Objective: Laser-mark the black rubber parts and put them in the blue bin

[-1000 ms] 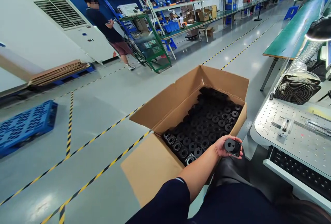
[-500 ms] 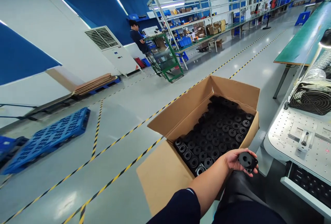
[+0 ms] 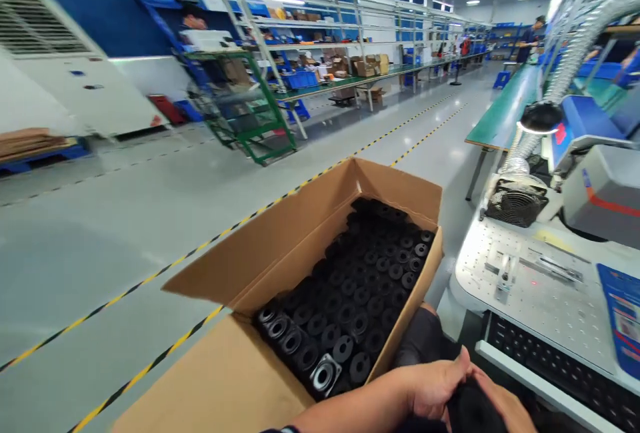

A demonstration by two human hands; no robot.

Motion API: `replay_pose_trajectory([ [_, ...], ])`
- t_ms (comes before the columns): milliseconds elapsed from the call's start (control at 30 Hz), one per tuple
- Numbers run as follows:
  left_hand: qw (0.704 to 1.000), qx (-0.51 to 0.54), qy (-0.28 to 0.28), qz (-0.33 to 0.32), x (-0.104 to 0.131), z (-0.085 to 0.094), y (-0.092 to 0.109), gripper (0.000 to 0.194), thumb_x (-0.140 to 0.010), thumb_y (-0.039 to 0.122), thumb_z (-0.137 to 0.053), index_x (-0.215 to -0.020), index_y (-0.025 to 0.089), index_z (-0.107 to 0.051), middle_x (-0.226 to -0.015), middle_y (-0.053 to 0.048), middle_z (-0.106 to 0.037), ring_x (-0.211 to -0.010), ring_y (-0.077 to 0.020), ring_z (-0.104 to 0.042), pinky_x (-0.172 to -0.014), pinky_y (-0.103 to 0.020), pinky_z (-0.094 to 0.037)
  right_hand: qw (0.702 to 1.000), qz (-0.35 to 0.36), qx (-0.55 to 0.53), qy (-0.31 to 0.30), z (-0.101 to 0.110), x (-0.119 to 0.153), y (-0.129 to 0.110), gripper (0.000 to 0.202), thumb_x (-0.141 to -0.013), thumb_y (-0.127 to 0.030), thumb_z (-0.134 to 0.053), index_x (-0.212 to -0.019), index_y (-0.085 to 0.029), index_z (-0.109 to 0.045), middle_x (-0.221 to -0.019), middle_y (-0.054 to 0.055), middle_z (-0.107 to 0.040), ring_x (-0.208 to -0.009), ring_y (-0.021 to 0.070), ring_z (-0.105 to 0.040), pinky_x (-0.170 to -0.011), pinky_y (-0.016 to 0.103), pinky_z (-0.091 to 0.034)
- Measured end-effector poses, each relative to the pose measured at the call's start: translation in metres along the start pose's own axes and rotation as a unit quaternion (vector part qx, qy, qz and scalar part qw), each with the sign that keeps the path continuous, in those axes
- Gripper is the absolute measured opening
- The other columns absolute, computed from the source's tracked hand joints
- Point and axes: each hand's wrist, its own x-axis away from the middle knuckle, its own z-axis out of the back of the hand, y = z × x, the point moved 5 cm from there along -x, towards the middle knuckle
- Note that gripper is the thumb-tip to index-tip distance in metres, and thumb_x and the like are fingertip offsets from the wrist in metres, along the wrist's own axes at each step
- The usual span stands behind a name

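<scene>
Black part (image 3: 470, 409) sits at the bottom edge of the view, over the person's lap, just right of the cardboard box (image 3: 240, 379). Left hand (image 3: 435, 386) is curled around it, thumb on top, so it holds the part. Right hand (image 3: 505, 406) shows only partly, fingers against the same part; whether it grips or merely steadies it cannot be told.

Risks from this position:

- Part is dark against dark trousers and blurred at the frame edge. Its orientation is unreadable, so loading it the wrong way up looks plausible.
- Both hands overlap on one small piece. A sloppy hand-over could let it slip to the floor between the box and the white perforated tabletop (image 3: 560, 313).
- Box is packed tight with rows of similar black parts (image 3: 360, 293), and one near the front corner shows a silver face (image 3: 324, 375). A dropped part landing back there would mix handled stock with unhandled.
- Near wall of the box stands just beside the left wrist. A snag on that cardboard edge could tip the hold.
- Small metal fixture (image 3: 504, 271) stands on the tabletop with a red dot (image 3: 534, 283) near it, likely a laser pointer. Fingers lingering there would be a hazard.
- Keyboard (image 3: 565, 366) sits at the tabletop's front edge; a knocked part could hit the keys.
</scene>
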Motion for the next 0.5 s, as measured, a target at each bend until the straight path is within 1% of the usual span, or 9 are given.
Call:
replay_pose_trajectory([
  [133,0.997,0.018,0.033,0.060,0.003,-0.019,0.015,0.091,-0.064,0.101,-0.039,-0.102,0.023,-0.067,-0.082,-0.007,-0.065,-0.055,-0.0171,-0.060,-0.038,-0.021,-0.042,0.997,0.045,-0.037,-0.041,-0.008,-0.004,-0.008,0.049,-0.059,-0.050,-0.083,-0.105,-0.036,-0.077,-0.105,0.006,-0.077,-0.098,0.0344,-0.073,-0.085,0.049,-0.063],
  [200,0.997,-0.001,-0.010,0.079,0.012,-0.029,0.034,0.096,-0.065,0.102,-0.032,-0.113,0.026,-0.064,-0.085,-0.008,-0.066,-0.057,-0.0185,-0.062,-0.040,-0.023,-0.045,0.995,0.081,-0.034,-0.050,0.001,-0.003,-0.023,0.056,-0.060,-0.044,-0.084,-0.114,-0.032,-0.074,-0.112,0.007,-0.075,-0.105,0.0332,-0.071,-0.092,0.046,-0.060],
  [267,0.996,-0.053,-0.041,0.065,0.023,-0.027,0.062,0.097,-0.068,0.101,-0.033,-0.127,0.027,-0.055,-0.089,-0.010,-0.068,-0.065,-0.0228,-0.066,-0.046,-0.029,-0.051,0.995,0.103,-0.010,-0.007,0.025,-0.007,-0.037,0.053,-0.066,-0.040,-0.082,-0.116,-0.029,-0.071,-0.118,0.007,-0.072,-0.109,0.0311,-0.069,-0.095,0.043,-0.058],
  [300,0.994,-0.100,-0.018,0.029,0.028,-0.017,0.082,0.092,-0.073,0.096,-0.039,-0.134,0.028,-0.049,-0.093,-0.010,-0.069,-0.074,-0.0254,-0.069,-0.052,-0.033,-0.054,0.994,0.101,0.012,0.043,0.043,-0.014,-0.040,0.052,-0.068,-0.039,-0.081,-0.117,-0.028,-0.069,-0.120,0.008,-0.071,-0.112,0.0307,-0.068,-0.096,0.042,-0.057],
  [333,0.984,-0.172,0.045,-0.026,0.033,0.001,0.107,0.083,-0.078,0.087,-0.050,-0.137,0.027,-0.046,-0.098,-0.011,-0.068,-0.086,-0.0272,-0.069,-0.059,-0.035,-0.057,0.990,0.090,0.040,0.103,0.064,-0.023,-0.041,0.051,-0.071,-0.039,-0.080,-0.118,-0.027,-0.066,-0.124,0.009,-0.068,-0.115,0.0308,-0.066,-0.099,0.043,-0.056],
  [367,0.955,-0.265,0.110,-0.080,0.039,0.022,0.135,0.079,-0.079,0.077,-0.061,-0.138,0.026,-0.045,-0.107,-0.012,-0.067,-0.097,-0.0283,-0.067,-0.069,-0.038,-0.059,0.982,0.071,0.069,0.163,0.085,-0.035,-0.039,0.051,-0.073,-0.040,-0.079,-0.119,-0.026,-0.065,-0.126,0.010,-0.066,-0.118,0.0312,-0.063,-0.102,0.044,-0.053],
  [400,0.903,-0.362,0.194,-0.130,0.045,0.046,0.166,0.073,-0.081,0.069,-0.065,-0.135,0.024,-0.048,-0.114,-0.013,-0.066,-0.103,-0.0282,-0.065,-0.080,-0.040,-0.059,0.972,0.047,0.095,0.211,0.106,-0.050,-0.034,0.050,-0.074,-0.042,-0.079,-0.118,-0.025,-0.063,-0.125,0.011,-0.065,-0.118,0.0315,-0.062,-0.103,0.046,-0.051],
  [467,0.736,-0.539,0.379,-0.154,0.059,0.100,0.225,0.054,-0.087,0.058,-0.057,-0.126,0.021,-0.053,-0.121,-0.012,-0.062,-0.109,-0.0277,-0.063,-0.096,-0.042,-0.054,0.957,0.003,0.131,0.260,0.141,-0.085,-0.018,0.049,-0.074,-0.047,-0.077,-0.114,-0.023,-0.063,-0.118,0.010,-0.066,-0.113,0.0315,-0.062,-0.101,0.048,-0.050],
  [500,0.697,-0.558,0.427,-0.143,0.062,0.127,0.250,0.056,-0.087,0.054,-0.057,-0.128,0.017,-0.051,-0.127,-0.015,-0.058,-0.114,-0.0304,-0.060,-0.102,-0.045,-0.050,0.955,-0.013,0.139,0.263,0.153,-0.104,-0.009,0.048,-0.073,-0.048,-0.077,-0.112,-0.022,-0.064,-0.114,0.010,-0.066,-0.109,0.0312,-0.063,-0.098,0.047,-0.051],
])
